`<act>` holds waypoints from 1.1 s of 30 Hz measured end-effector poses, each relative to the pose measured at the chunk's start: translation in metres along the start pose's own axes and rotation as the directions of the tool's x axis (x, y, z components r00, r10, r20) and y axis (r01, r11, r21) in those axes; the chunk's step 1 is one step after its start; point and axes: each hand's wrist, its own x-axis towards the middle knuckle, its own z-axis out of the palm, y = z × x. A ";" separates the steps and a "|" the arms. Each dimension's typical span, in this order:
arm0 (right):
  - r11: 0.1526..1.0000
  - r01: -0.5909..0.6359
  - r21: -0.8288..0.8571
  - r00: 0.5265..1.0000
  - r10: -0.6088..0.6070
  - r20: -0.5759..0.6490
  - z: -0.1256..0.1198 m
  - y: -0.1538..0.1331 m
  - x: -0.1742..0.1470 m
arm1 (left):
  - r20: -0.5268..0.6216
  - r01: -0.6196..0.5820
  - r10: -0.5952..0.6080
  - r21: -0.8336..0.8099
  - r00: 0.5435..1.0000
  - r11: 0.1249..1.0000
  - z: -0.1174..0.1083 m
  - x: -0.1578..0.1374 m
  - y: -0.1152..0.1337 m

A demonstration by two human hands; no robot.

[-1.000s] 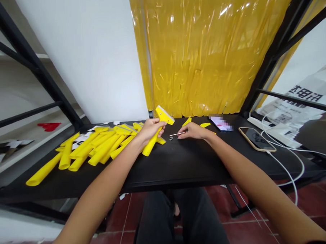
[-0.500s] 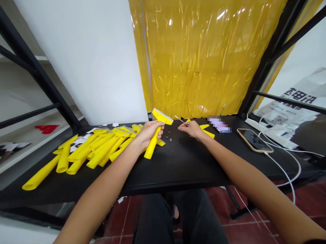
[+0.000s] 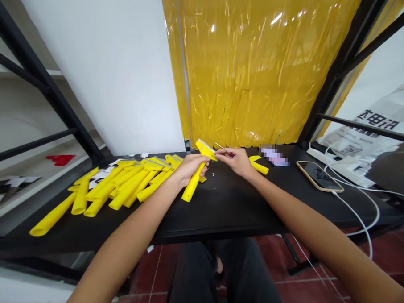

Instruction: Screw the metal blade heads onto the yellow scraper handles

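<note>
My left hand [image 3: 189,168] is wrapped round the handle of a yellow scraper [image 3: 193,185], which is tilted with its wide head and metal edge at the top. At the right end of that head, the fingertips of my right hand [image 3: 237,161] are pinched together, touching or nearly touching it. A thin screwdriver [image 3: 220,147] sticks out of my right hand, its metal shaft pointing up and left; the fingers hide most of its handle. Below the hands, small metal screws or nuts [image 3: 213,175] lie on the black table [image 3: 219,206].
Several yellow scrapers [image 3: 128,184] lie piled on the left. Yellow parts [image 3: 260,166] sit right of my right hand, near a blurred card-like item [image 3: 274,156]. A phone [image 3: 318,175] with a white cable [image 3: 355,219] lies further right, before a plastic bag [image 3: 367,127].
My right hand has moved left to the scraper's head, bringing the screwdriver along. The scraper has turned slightly clockwise in my left hand.
</note>
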 end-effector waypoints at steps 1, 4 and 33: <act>1.000 0.025 -0.014 1.000 -0.025 0.005 0.002 -0.001 -0.001 | 0.003 0.004 -0.004 0.001 1.000 1.000 0.001 -0.001 0.000; 0.995 0.084 -0.052 0.996 -0.082 0.038 0.006 -0.001 -0.004 | 0.007 0.017 -0.017 0.004 1.000 1.000 0.003 -0.002 0.000; 0.870 -0.431 0.237 0.894 0.376 0.244 0.000 -0.013 -0.001 | -0.025 -0.063 0.071 0.238 0.997 0.969 0.005 -0.009 0.003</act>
